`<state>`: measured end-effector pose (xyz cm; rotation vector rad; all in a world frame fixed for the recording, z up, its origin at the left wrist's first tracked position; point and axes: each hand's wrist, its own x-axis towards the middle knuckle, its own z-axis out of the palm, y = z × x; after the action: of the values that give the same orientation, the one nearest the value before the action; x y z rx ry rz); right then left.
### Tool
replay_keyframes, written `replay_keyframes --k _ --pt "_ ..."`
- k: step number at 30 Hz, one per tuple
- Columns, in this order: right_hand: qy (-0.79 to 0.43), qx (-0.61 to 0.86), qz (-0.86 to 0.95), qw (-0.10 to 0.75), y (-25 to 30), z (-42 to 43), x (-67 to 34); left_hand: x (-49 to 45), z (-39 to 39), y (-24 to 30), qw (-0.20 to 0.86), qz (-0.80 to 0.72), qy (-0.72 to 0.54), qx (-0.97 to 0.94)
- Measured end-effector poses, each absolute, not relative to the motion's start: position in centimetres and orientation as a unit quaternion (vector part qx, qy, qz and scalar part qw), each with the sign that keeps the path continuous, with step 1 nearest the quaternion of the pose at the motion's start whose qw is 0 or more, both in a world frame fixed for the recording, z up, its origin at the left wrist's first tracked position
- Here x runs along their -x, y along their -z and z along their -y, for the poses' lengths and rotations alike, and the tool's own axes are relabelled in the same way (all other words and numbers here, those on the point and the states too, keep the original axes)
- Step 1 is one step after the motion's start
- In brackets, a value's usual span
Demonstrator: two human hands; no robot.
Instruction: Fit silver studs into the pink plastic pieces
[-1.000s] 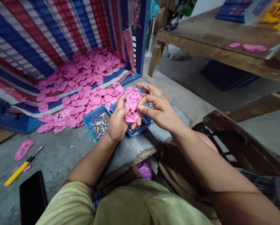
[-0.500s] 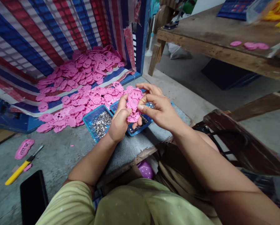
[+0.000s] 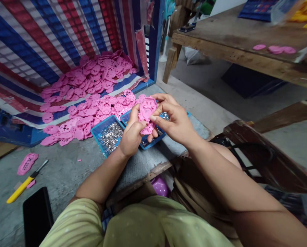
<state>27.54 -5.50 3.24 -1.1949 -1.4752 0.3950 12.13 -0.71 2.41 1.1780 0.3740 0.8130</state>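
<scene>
Pink plastic, flat and paw-shaped with scalloped toe lobes at its top and small slots in its face: that is the pink piece [image 3: 146, 115] you grip between both hands. Your left hand [image 3: 131, 135] clenches its lower left edge with thumb on the face, and your right hand [image 3: 172, 120] pinches its right edge and top between thumb and fingers. You hold it in the air just above two blue trays [image 3: 109, 134] of small silver metal bits. Its long axis runs roughly up and down, toe end away from you, face tilted toward you. The trays sit near the front edge of the grey work surface [image 3: 66, 171], which ends just below your wrists. Beyond them lies a heap of pink pieces [image 3: 91, 92], spilling from a striped crate. Bare surface lies open to your left, where a yellow knife [image 3: 22, 187] and a black phone [image 3: 37, 214] rest well apart from your hands.
</scene>
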Motion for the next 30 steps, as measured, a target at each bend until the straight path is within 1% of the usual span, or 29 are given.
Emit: replay_keyframes --k 5,10,17,21,30 --pt "-0.175 0.504 0.585 0.611 -3.5 5.6 -27.7 -12.4 0.8 -3.2 0.726 -0.19 -0.381 -0.54" --pt "-0.138 0.51 0.528 0.665 -2.9 5.0 -28.8 -12.4 1.0 -3.8 0.707 -0.195 -0.391 -0.555" --pt "-0.163 0.55 0.464 0.675 -1.6 3.7 -30.0 -12.4 1.0 -3.6 0.686 -0.194 -0.398 -0.578" --pt "-0.166 0.539 0.456 0.689 -1.5 3.6 -30.1 -12.3 0.9 -3.6 0.685 -0.19 -0.395 -0.582" --pt "-0.151 0.559 0.465 0.669 -0.9 3.2 -30.5 -12.2 1.0 -3.8 0.688 -0.189 -0.39 -0.582"
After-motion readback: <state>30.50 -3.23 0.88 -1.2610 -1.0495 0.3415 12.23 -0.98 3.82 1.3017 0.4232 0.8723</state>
